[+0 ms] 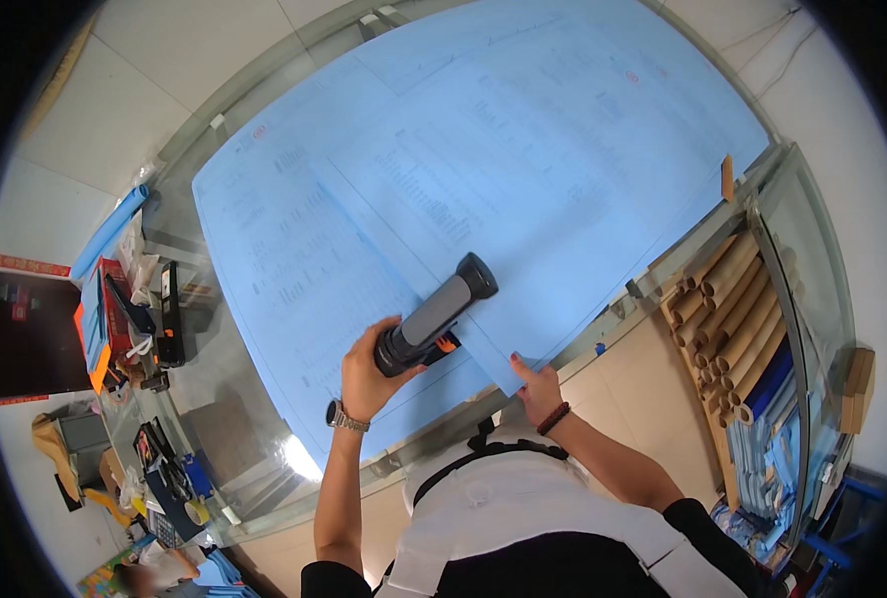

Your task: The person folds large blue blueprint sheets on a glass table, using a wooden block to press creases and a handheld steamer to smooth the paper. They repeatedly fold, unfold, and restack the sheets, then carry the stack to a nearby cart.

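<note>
A large blue printed drawing sheet [563, 187] covers most of the glass-topped table [241, 441]. It overlaps more blue paper [279, 247] on the left along a slanting edge. My left hand [368, 370] grips the near end of a black-and-grey tool [436, 310] that looks like a heavy-duty stapler. The tool lies across the overlap, with orange and black parts at its side; its underside is hidden. At the table's front edge, my right hand [539, 392] pinches the near corner of the upper sheet between thumb and fingers.
Right of me, a glass-sided rack [795, 299] holds cardboard tubes [720, 321] and folded blue papers [765, 456]. A rolled blue sheet [110, 232], a black case [169, 314] and folders [93, 321] crowd the left end. Another person [163, 564] is at lower left.
</note>
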{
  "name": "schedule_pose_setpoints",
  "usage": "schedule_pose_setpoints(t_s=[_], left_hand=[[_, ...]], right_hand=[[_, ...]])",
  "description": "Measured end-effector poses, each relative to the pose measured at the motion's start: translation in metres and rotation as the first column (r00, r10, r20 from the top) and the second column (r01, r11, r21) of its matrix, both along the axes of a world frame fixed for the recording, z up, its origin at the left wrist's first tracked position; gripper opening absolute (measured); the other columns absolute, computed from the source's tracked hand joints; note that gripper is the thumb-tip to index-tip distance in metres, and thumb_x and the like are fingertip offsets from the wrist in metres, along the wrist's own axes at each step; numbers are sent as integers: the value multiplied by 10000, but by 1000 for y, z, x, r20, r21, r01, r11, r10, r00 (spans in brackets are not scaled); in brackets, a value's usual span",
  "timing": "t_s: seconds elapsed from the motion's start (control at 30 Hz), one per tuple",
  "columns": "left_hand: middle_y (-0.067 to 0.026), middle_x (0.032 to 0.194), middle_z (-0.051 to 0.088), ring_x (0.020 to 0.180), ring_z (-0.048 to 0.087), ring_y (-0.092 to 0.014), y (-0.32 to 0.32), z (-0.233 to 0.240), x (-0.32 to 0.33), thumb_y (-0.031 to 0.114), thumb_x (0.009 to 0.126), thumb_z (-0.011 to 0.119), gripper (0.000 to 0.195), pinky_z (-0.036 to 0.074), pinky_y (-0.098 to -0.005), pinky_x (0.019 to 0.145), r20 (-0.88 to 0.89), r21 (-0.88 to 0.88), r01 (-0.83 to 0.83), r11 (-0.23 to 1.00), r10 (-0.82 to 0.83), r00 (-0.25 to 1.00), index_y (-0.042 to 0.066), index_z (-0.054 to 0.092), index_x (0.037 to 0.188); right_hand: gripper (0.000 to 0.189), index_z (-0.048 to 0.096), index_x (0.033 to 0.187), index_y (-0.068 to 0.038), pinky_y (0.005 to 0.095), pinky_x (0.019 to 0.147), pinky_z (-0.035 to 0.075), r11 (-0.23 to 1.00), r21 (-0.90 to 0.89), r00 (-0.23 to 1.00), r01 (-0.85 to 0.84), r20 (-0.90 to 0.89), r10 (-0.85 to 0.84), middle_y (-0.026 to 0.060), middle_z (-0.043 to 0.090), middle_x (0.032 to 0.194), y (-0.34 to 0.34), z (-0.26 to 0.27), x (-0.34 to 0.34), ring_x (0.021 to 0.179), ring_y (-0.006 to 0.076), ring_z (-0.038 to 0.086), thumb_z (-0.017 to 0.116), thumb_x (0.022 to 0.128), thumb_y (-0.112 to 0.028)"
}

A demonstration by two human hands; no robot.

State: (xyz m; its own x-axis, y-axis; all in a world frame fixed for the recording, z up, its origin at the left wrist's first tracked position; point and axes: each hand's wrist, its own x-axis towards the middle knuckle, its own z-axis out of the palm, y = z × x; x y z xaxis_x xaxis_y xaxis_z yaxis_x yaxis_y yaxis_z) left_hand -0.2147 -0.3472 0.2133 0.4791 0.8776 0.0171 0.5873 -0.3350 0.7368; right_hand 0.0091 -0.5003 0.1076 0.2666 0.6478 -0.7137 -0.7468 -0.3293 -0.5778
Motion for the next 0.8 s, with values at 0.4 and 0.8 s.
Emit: schedule_pose_setpoints(t_s=[0.4,0.8], left_hand=[[-164,813,620,790,617,-344,37,44,81,167,756,709,505,478,-422,669,-340,-200,445,873,-488,804,45,402,1138],[-201,1281,498,1195,459,-365,59,32,159,638,625,701,957,209,-567,1031,-723,23,587,809,-392,569,34,456,1327]], right_hand=[[222,553,1129,-42,281,834,468,784,323,745,-531,619,249,77,582,1098,37,183,45,935,144,585,533,931,-142],[604,279,1441,-128,532,1117,156,477,-546,-610,-689,792,25,146,269,1489,206,75,55,1394,357,177,441,934,-414]])
